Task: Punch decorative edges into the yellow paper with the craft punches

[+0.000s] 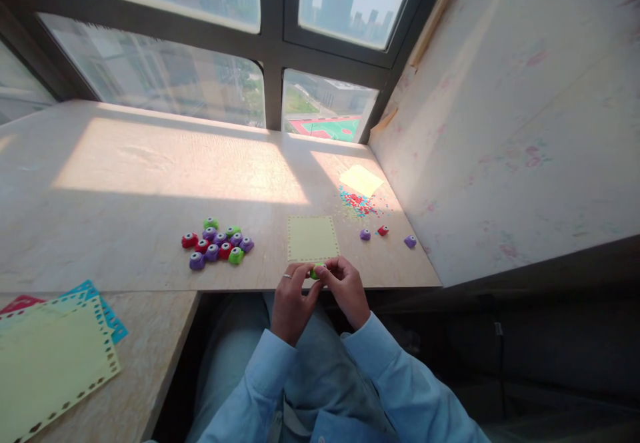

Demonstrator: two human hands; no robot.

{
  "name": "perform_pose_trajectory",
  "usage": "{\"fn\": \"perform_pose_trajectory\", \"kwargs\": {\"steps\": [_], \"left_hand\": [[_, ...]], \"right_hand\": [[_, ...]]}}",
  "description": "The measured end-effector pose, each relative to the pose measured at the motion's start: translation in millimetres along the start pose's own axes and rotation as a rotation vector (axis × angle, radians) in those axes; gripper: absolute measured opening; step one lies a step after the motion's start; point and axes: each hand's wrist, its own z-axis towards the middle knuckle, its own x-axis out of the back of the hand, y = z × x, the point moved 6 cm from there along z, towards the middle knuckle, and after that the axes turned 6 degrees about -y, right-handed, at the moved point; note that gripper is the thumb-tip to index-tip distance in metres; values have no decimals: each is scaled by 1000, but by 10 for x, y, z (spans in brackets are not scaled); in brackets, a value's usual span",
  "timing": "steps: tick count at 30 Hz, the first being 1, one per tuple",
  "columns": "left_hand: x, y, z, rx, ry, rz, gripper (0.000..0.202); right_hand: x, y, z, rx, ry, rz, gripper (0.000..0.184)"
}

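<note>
Near the front edge of the sill, a small green craft paper punch (316,271) is pinched between the fingers of both hands. My left hand (294,302), wearing a ring, grips its left side with thumb and fingers. On the other side, my right hand (349,288) has closed fingers around the punch, covering much of it. Just beyond lies a pale yellow sheet (313,238) with small holes punched along its edges. Its near edge reaches the hands; whether it sits inside the punch I cannot tell.
Several red, green and purple punches (212,252) cluster at left. A purple punch (365,234), a red punch (383,230) and another purple punch (410,241) stand right. Confetti (357,203) lies beside yellow paper (361,180). Punched sheets (55,370) overlap lower left. A wall (500,130) bounds the right.
</note>
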Motion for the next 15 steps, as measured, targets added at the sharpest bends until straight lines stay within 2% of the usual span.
{"fn": "perform_pose_trajectory", "kwargs": {"steps": [5, 8, 11, 13, 15], "left_hand": [[107, -73, -65, 4, 72, 108, 8], [147, -209, -76, 59, 46, 126, 16], [245, -422, -57, 139, 25, 183, 21], [312, -564, -26, 152, -4, 236, 23], [371, -684, 14, 140, -23, 271, 25]], "right_hand": [[-126, 14, -54, 30, -124, -34, 30], [-42, 7, -39, 61, -216, -157, 28], [319, -7, 53, 130, -138, -395, 26], [624, -16, 123, 197, -42, -603, 20], [893, -4, 181, 250, 44, -789, 23]]}}
